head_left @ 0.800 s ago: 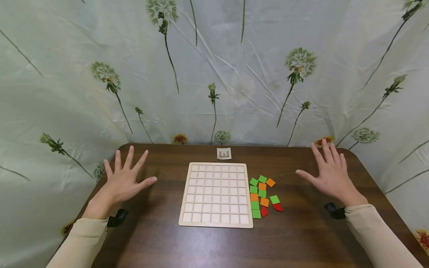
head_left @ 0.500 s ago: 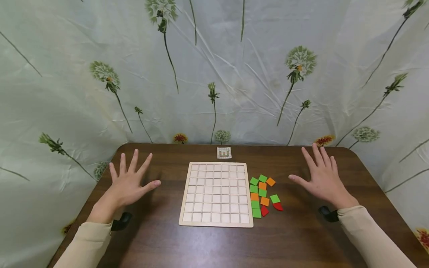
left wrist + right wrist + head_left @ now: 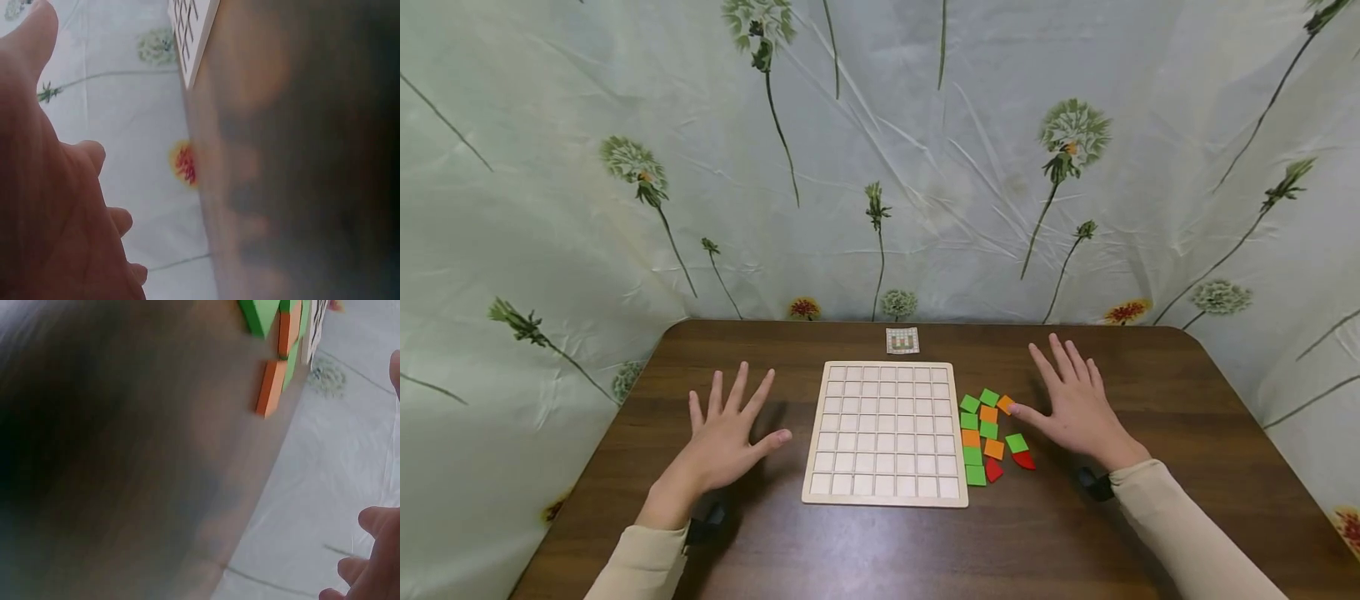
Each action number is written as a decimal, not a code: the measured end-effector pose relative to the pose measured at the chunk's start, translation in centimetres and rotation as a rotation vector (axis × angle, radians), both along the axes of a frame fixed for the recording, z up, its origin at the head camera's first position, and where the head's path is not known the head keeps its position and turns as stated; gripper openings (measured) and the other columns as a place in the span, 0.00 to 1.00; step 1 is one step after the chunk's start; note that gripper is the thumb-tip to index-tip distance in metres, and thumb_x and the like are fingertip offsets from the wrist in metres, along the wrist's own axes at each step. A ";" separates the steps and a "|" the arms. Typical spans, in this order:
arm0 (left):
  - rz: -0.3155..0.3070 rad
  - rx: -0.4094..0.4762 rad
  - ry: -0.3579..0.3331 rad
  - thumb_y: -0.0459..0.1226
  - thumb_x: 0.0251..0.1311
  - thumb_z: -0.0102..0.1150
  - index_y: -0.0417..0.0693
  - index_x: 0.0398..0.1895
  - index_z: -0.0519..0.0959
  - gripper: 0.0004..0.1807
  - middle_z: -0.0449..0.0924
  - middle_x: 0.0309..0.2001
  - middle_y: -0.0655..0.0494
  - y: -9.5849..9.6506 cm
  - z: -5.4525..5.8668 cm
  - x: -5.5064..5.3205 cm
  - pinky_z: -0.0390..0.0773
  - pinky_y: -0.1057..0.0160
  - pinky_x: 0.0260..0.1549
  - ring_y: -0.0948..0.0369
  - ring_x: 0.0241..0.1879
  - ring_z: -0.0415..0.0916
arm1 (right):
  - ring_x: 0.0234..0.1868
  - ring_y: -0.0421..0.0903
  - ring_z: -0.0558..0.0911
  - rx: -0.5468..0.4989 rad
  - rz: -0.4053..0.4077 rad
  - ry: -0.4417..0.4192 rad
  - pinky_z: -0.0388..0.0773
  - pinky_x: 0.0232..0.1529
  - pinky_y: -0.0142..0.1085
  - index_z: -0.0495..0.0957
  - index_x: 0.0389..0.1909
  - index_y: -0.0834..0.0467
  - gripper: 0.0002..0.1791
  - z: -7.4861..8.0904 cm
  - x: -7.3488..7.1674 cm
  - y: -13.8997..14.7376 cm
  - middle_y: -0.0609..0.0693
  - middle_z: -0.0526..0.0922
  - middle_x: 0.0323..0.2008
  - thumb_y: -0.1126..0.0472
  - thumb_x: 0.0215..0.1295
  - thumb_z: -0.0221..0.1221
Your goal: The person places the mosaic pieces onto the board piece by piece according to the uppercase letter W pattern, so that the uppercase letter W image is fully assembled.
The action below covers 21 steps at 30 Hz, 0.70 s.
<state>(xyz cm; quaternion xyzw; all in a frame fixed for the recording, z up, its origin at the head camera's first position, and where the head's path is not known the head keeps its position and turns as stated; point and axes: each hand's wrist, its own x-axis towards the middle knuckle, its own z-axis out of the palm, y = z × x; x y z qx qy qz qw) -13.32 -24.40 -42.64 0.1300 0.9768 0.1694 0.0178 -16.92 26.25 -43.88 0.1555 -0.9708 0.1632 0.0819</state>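
Observation:
A pale wooden board [image 3: 809, 450] with a grid of square cells lies mid-table, and no coloured piece sits in its cells. Along its right edge is a loose group of flat pieces: green squares [image 3: 972, 456], orange squares [image 3: 994, 449] and red rounded-edge pieces [image 3: 1023, 460]. To the left of the board, my left hand [image 3: 718, 450] hovers with fingers spread, holding nothing. My right hand [image 3: 1078, 412] is spread over the table right of the pieces, also holding nothing; its thumb tip overlaps the farthest orange square in the head view. Both wrist views show the fingers extended.
A small card [image 3: 902, 340] printed with a grid pattern lies behind the board near the back edge of the brown table [image 3: 880, 554]. A flower-printed sheet [image 3: 955, 167] hangs right behind the table and along its sides.
Both hands have moved inward and nearer the body, the left toward the board and the right toward the coloured pieces. Board, card and pieces stay where they were.

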 end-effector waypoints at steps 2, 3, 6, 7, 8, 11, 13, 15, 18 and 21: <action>-0.011 0.009 -0.006 0.65 0.65 0.52 0.59 0.83 0.45 0.50 0.30 0.81 0.40 0.6 -0.5 0.3 0.23 0.24 0.62 0.32 0.76 0.23 | 0.76 0.70 0.46 -0.010 0.004 -0.017 0.42 0.68 0.71 0.53 0.79 0.62 0.55 -0.3 -0.2 -0.6 0.68 0.46 0.78 0.33 0.62 0.62; -0.019 0.016 -0.006 0.65 0.66 0.52 0.59 0.83 0.45 0.50 0.31 0.81 0.40 0.9 -0.8 0.4 0.24 0.24 0.62 0.32 0.76 0.24 | 0.76 0.70 0.46 -0.014 0.007 -0.025 0.42 0.68 0.71 0.53 0.79 0.62 0.54 -0.4 -0.3 -0.9 0.68 0.46 0.78 0.33 0.62 0.62; -0.041 0.039 -0.002 0.65 0.66 0.53 0.57 0.82 0.47 0.49 0.34 0.81 0.39 1.9 -1.5 0.7 0.27 0.24 0.63 0.33 0.76 0.28 | 0.75 0.71 0.47 -0.036 0.020 -0.045 0.44 0.68 0.71 0.54 0.78 0.62 0.53 -0.8 -0.5 -1.6 0.69 0.48 0.77 0.35 0.63 0.62; -0.049 0.048 0.000 0.64 0.66 0.53 0.56 0.82 0.48 0.49 0.35 0.81 0.39 2.3 -1.7 0.9 0.28 0.24 0.64 0.33 0.77 0.29 | 0.75 0.71 0.48 -0.045 0.024 -0.053 0.45 0.68 0.71 0.54 0.78 0.63 0.52 -0.9 -0.6 -1.9 0.69 0.48 0.77 0.36 0.64 0.62; -0.054 0.054 0.001 0.64 0.66 0.53 0.55 0.82 0.48 0.49 0.36 0.81 0.39 2.6 -2.0 1.0 0.29 0.24 0.64 0.34 0.77 0.30 | 0.75 0.71 0.48 -0.057 0.030 -0.063 0.46 0.67 0.71 0.53 0.78 0.63 0.52 -1.0 -0.7 -2.1 0.69 0.48 0.77 0.38 0.64 0.63; -0.070 0.084 -0.007 0.63 0.66 0.54 0.54 0.82 0.49 0.49 0.38 0.80 0.39 3.5 -2.5 1.3 0.31 0.26 0.65 0.35 0.77 0.32 | 0.74 0.72 0.50 -0.088 0.052 -0.093 0.48 0.66 0.72 0.53 0.78 0.64 0.50 -1.2 -1.0 -2.7 0.70 0.49 0.76 0.41 0.66 0.63; -0.077 0.100 -0.017 0.63 0.66 0.54 0.53 0.82 0.49 0.48 0.38 0.80 0.40 4.0 -2.8 1.6 0.32 0.27 0.66 0.36 0.77 0.33 | 0.74 0.72 0.51 -0.104 0.066 -0.113 0.50 0.66 0.72 0.53 0.78 0.65 0.49 -1.3 -1.3 -3.0 0.70 0.51 0.76 0.43 0.67 0.62; -0.083 0.109 -0.030 0.63 0.66 0.54 0.53 0.82 0.48 0.49 0.39 0.81 0.41 4.5 -3.1 1.8 0.33 0.27 0.67 0.36 0.77 0.35 | 0.73 0.72 0.53 -0.116 0.075 -0.129 0.52 0.65 0.73 0.54 0.77 0.65 0.47 -1.4 -1.5 -3.2 0.70 0.53 0.75 0.45 0.68 0.62; -0.096 0.129 -0.057 0.63 0.66 0.54 0.53 0.82 0.47 0.50 0.39 0.81 0.42 5.0 -3.4 2.1 0.35 0.28 0.68 0.37 0.78 0.36 | 0.70 0.72 0.57 -0.121 0.083 -0.130 0.55 0.64 0.71 0.57 0.76 0.66 0.42 -1.5 -1.8 -3.5 0.71 0.58 0.73 0.51 0.69 0.63; -0.110 0.152 -0.093 0.63 0.66 0.54 0.53 0.83 0.45 0.51 0.38 0.81 0.42 5.5 -3.4 2.5 0.36 0.29 0.68 0.39 0.78 0.36 | 0.68 0.71 0.61 -0.120 0.082 -0.124 0.60 0.65 0.68 0.64 0.72 0.67 0.36 -1.6 -2.0 -3.8 0.70 0.65 0.69 0.57 0.68 0.64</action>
